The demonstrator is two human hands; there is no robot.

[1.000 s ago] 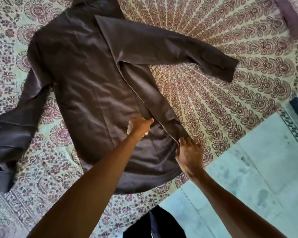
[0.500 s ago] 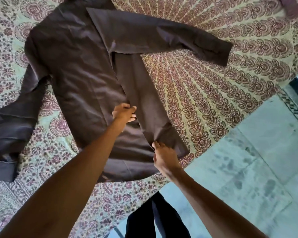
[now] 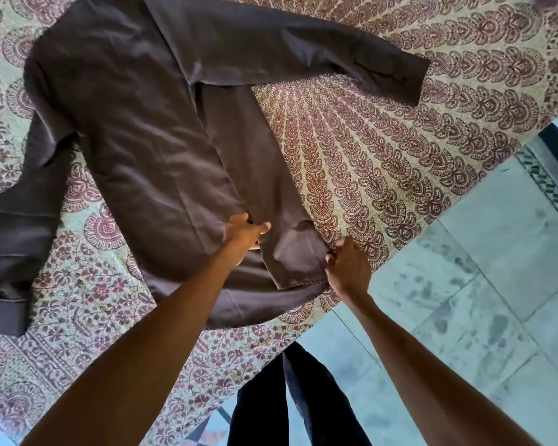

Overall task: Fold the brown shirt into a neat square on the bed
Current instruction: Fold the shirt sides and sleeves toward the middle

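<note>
The brown shirt (image 3: 136, 140) is lying flat on the bed (image 3: 384, 162), with its hem at the near edge and one smooth side panel folded inward. The left hand (image 3: 245, 233) is gripping the fold edge. The right hand (image 3: 348, 268) is pinching the hem corner. A long sleeve (image 3: 287, 53) is stretching across the printed cover. A tiled floor (image 3: 464, 284) is bordering the bed.

Nothing legible appears anywhere, whether word, label, brand mark or number. The brown shirt (image 3: 149, 149) shows only plain dark cloth (its collar end is cut off by the top edge of the view). The bedsheet (image 3: 400, 156) carries a printed floral and fan pattern without letters, and the floor tiles (image 3: 464, 317) bear only smudges.
</note>
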